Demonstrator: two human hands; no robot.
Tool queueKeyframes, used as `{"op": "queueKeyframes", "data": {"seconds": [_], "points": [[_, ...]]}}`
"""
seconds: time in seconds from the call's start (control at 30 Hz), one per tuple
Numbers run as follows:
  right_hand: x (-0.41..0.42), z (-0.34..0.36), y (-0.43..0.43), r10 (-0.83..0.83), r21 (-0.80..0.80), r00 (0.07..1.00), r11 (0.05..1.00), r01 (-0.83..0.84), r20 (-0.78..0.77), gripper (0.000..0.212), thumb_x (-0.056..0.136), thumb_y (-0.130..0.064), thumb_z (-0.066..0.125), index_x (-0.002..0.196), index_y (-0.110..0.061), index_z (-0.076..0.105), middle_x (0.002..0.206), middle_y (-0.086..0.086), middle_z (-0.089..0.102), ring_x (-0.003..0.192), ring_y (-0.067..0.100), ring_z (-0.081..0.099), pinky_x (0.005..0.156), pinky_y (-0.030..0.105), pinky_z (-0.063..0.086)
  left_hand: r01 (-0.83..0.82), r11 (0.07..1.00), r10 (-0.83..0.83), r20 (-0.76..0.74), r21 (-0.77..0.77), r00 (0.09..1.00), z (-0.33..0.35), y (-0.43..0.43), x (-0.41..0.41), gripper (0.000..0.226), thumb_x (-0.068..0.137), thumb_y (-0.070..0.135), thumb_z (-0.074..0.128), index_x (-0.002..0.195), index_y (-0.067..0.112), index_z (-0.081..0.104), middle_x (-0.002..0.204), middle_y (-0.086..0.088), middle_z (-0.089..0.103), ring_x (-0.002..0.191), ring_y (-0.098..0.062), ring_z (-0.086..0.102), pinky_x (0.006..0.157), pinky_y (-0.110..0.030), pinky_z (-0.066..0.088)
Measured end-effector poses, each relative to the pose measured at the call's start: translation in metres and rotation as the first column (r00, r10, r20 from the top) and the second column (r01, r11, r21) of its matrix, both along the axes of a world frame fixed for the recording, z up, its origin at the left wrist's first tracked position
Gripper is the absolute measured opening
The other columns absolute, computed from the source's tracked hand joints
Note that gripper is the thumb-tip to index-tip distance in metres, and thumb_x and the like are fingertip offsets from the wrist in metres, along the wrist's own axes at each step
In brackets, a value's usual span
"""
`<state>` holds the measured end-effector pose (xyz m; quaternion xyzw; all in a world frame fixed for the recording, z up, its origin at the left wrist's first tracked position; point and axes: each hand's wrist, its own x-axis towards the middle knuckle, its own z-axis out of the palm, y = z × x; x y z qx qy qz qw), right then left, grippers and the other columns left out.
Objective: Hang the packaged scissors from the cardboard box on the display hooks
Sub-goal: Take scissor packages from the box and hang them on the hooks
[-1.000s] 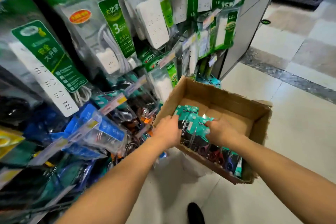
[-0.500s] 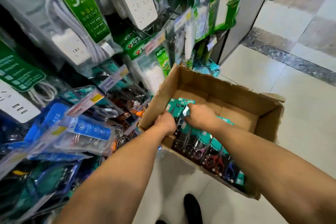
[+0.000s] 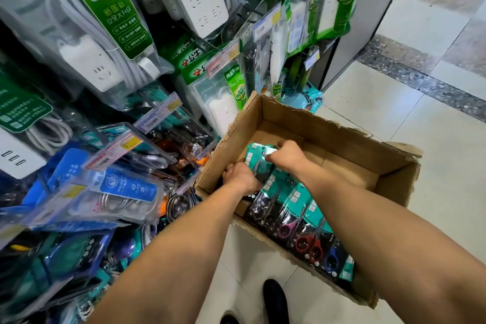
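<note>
Inside cardboard box (image 3: pixel 342 134) — hands (image 3: pixel 240 179) (image 3: pixel 288 156) grip glossy scissor packs (image 3: pixel 285 193).

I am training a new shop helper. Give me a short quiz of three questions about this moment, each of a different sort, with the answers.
1. True or false: the cardboard box holds no more packaged scissors.
2. What does the right hand pinch? A) a price label B) the top of a teal scissors pack C) the box flap
3. Fill in: the left hand is ___ the box.

Key: 1 false, a row of packs lies along the box's near wall. 2 B. 3 inside.
</note>
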<state>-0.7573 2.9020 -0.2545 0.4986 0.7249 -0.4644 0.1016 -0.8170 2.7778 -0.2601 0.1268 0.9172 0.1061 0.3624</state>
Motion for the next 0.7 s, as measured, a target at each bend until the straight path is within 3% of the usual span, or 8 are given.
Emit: {"op": "queueKeyframes", "data": {"seconds": [0.17, 0.33, 0.53, 0.7], "points": [[-0.004, -0.001, 0.005, -0.090, -0.068, 0.994, 0.994, 0.086, -0.069, 0.069, 0.078, -0.021, 0.081, 0.141, -0.011, 0.053, 0.131, 0.010, 0.064, 0.113, 0.027, 0.064, 0.099, 0.040, 0.052, -0.078, 0.994, 0.075, 0.041, 0.077, 0.996, 0.003, -0.001, 0.000, 0.087, 0.060, 0.041, 0.092, 0.135, 0.021, 0.051, 0.135, -0.010, 0.058, 0.127, -0.030, 0.054, 0.107, -0.036, 0.045], [-0.003, 0.003, 0.003, -0.072, -0.090, 0.977, 0.994, 0.054, -0.199, 0.071, 0.078, -0.012, 0.081, 0.143, -0.011, 0.050, 0.129, 0.008, 0.064, 0.112, 0.024, 0.064, 0.094, 0.034, 0.051, -0.129, 0.972, 0.120, 0.058, 0.195, 0.991, 0.004, -0.005, 0.003, 0.074, 0.069, 0.028, 0.089, 0.131, 0.023, 0.048, 0.126, -0.003, 0.065, 0.121, -0.028, 0.059, 0.102, -0.036, 0.047], [-0.007, 0.008, 0.004, -0.133, -0.109, 0.951, 0.988, 0.106, -0.280, 0.051, 0.085, -0.009, 0.075, 0.132, -0.018, 0.057, 0.117, 0.004, 0.066, 0.104, 0.020, 0.064, 0.092, 0.036, 0.053, -0.142, 0.948, 0.135, 0.044, 0.285, 0.990, 0.008, -0.004, 0.002, 0.074, 0.062, 0.030, 0.091, 0.126, 0.023, 0.055, 0.123, -0.001, 0.066, 0.114, -0.025, 0.063, 0.100, -0.040, 0.050], [-0.004, 0.012, 0.010, -0.376, -0.375, 0.850, 0.897, 0.234, -0.369, 0.036, 0.090, 0.002, 0.065, 0.117, -0.019, 0.057, 0.120, 0.011, 0.067, 0.102, 0.026, 0.069, 0.090, 0.049, 0.058, -0.200, 0.873, 0.187, 0.074, 0.445, 0.980, 0.018, -0.007, -0.008, 0.040, 0.085, 0.026, 0.078, 0.120, 0.024, 0.060, 0.112, 0.003, 0.069, 0.096, -0.017, 0.064, 0.088, -0.029, 0.051]]}}
